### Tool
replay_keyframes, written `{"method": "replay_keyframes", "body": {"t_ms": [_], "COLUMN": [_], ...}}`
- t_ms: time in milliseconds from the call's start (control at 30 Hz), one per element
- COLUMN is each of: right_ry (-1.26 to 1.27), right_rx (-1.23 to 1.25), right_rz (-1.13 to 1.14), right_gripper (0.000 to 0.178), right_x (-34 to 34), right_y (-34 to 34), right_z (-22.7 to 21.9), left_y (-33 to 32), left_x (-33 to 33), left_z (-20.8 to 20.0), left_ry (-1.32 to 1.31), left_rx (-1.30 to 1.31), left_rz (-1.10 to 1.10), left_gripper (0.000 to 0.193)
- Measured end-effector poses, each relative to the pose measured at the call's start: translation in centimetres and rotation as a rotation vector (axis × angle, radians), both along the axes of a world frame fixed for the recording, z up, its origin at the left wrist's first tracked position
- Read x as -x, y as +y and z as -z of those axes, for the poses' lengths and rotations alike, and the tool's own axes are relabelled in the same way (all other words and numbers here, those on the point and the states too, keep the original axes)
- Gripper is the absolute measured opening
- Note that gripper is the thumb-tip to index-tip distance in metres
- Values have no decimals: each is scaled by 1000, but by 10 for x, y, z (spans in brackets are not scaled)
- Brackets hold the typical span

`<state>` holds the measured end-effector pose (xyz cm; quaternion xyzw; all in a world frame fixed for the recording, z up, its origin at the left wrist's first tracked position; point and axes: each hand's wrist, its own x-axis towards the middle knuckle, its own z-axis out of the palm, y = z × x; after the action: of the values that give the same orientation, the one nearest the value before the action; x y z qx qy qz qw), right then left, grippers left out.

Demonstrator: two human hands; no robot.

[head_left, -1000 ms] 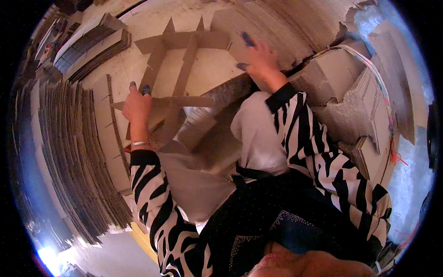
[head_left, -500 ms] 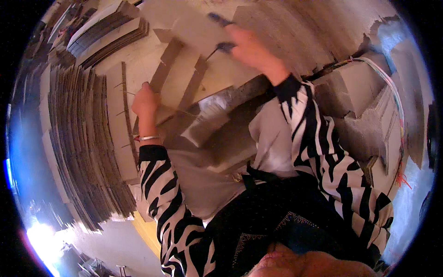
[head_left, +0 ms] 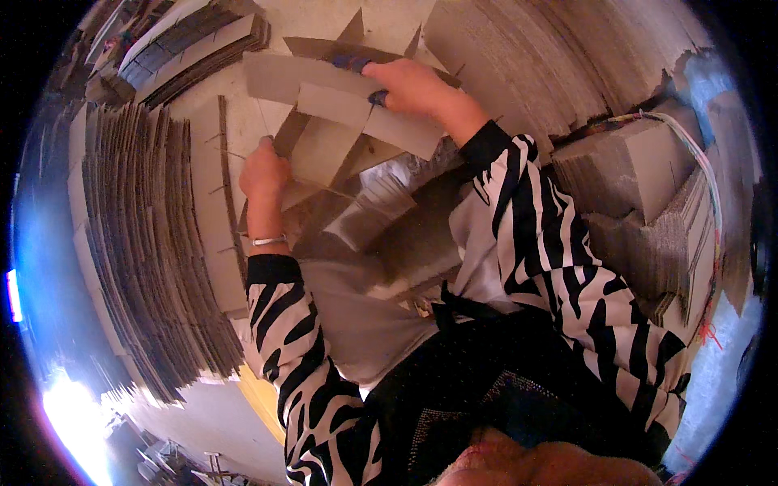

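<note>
Slotted cardboard strips cross each other in a partly joined divider (head_left: 320, 150) in front of me. My right hand (head_left: 413, 89), with dark blue covers on thumb and forefinger, pinches a long cardboard strip (head_left: 275, 77) at the divider's far side. A nearer crosswise strip (head_left: 332, 104) runs just below that thumb. At the divider's left, my left hand (head_left: 266, 170) is closed round the end of a lengthwise strip (head_left: 292, 130); its fingertips are partly hidden. Beyond the right hand, another strip (head_left: 312, 47) stands on edge, crossed by upright pieces.
A tall row of cardboard sheets (head_left: 146, 243) stands at left, with a slotted sheet (head_left: 212, 186) beside it. More stacked cardboard (head_left: 194, 53) lies far left. Large sheets (head_left: 519, 57) fill the far right, above bundled cardboard (head_left: 600, 174) and a pale strap (head_left: 701, 162).
My right hand has moved slightly left and down, bringing the long strip down across the lengthwise strips. The crosswise strips now show clearly. My left hand has barely shifted.
</note>
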<state>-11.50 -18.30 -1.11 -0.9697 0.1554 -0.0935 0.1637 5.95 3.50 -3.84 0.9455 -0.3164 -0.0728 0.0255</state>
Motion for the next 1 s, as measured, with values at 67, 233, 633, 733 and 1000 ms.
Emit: {"method": "replay_keyframes", "body": {"t_ms": [67,233,633,733,1000], "right_ry": [33,47,42,81,156], "right_rx": [21,76,6,-30,-45], "right_rz": [-58,-69,115,98,13], "right_gripper": [38,38,34,36,37], "right_x": [-6,5,14,-1,-8], "right_y": [13,32,47,57,49], "right_z": [-1,-12,19,4,19], "left_y": [3,-2,-1,6,-2], "left_x": [-1,-2,-1,-4,1], "left_z": [3,6,8,6,5], "left_ry": [-30,-24,-26,-34,-3], "left_rx": [26,23,32,7,15], "left_rz": [-4,-13,-21,-41,-8], "left_gripper": [36,31,30,30,31]}}
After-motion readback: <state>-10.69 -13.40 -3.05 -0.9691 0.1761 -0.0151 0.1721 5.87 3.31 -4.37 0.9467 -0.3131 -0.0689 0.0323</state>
